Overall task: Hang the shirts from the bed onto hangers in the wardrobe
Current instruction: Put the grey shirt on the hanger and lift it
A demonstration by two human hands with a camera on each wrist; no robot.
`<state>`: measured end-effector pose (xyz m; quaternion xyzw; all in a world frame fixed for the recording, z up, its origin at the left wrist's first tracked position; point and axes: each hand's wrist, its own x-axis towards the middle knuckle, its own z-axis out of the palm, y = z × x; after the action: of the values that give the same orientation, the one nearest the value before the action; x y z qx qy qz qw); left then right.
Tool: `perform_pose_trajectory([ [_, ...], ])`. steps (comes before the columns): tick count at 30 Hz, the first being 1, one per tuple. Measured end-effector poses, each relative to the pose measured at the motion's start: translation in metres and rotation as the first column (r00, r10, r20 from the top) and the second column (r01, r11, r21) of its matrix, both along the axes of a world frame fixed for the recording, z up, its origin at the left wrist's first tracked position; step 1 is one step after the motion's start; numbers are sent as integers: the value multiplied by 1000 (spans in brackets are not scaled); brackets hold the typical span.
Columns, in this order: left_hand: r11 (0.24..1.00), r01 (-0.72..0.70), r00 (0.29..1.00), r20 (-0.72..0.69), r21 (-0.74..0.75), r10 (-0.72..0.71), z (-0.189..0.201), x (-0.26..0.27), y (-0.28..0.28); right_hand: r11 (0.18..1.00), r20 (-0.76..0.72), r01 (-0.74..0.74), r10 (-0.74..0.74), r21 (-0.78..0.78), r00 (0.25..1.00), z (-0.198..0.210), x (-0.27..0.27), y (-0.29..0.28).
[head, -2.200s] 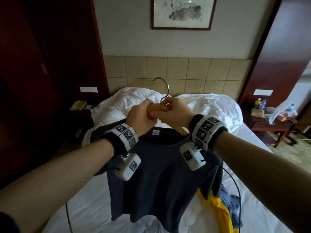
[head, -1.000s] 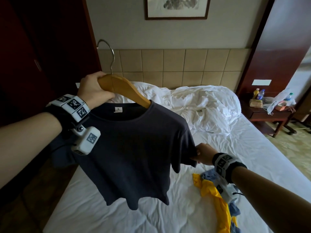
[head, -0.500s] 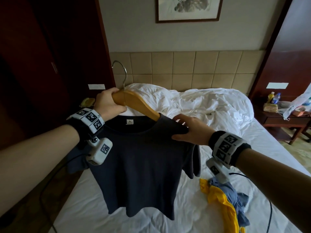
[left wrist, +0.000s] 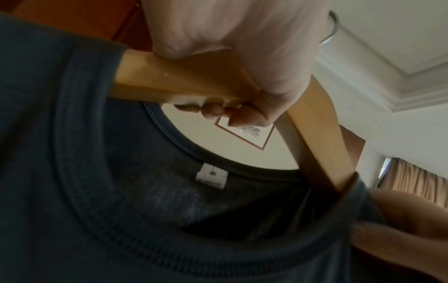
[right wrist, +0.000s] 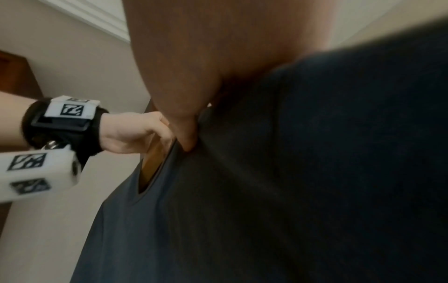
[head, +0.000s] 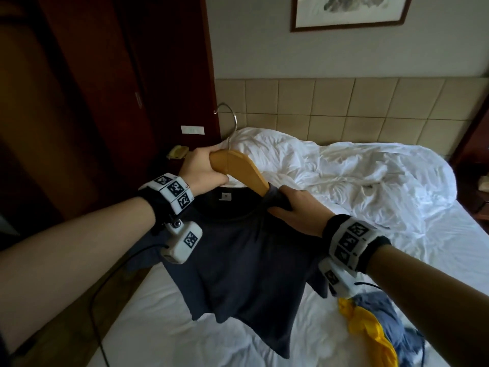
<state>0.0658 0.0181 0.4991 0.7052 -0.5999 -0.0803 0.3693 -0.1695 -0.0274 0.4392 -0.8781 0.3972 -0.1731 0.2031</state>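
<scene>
Head view: dark navy T-shirt (head: 246,263) hangs above the bed (head: 397,234) on a wooden hanger (head: 238,168); left hand (head: 201,170) grips the hanger, right hand (head: 299,210) pinches the shoulder fabric. Left wrist: collar and white tag close up. Right wrist: blurred, fingers mostly hidden.

A dark grey shirt (head: 243,263), tan wooden hanger (head: 238,168), white bedding (head: 344,170), and yellow garment (head: 370,327).

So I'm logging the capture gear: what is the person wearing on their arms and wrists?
Both forearms are bare, no sleeves. Each wrist carries a black strap ringed with white blocks bearing black square markers. A white marker-tagged camera unit hangs under each wrist, trailing a thin black cable.
</scene>
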Motion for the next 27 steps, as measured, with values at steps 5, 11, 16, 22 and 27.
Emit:
perform_pose_trajectory([
  [5,999,-39,999,11,-9,39,2,-5,13,999,-41,14,-12,49,999,0,-4,-7],
  [11,999,-37,997,62,-15,38,-4,-11,13,998,146,-64,66,-18,987,29,12,-6],
  [16,996,58,993,109,-65,-50,-5,-13,8,999,21,-39,39,2,999,37,25,-9],
  [22,944,298,949,65,141,-309,0,34,17,998,60,-43,40,48,997,46,17,-16],
  [27,958,215,967,97,190,-236,-33,74,26,995,69,-63,58,74,996,48,11,-23],
])
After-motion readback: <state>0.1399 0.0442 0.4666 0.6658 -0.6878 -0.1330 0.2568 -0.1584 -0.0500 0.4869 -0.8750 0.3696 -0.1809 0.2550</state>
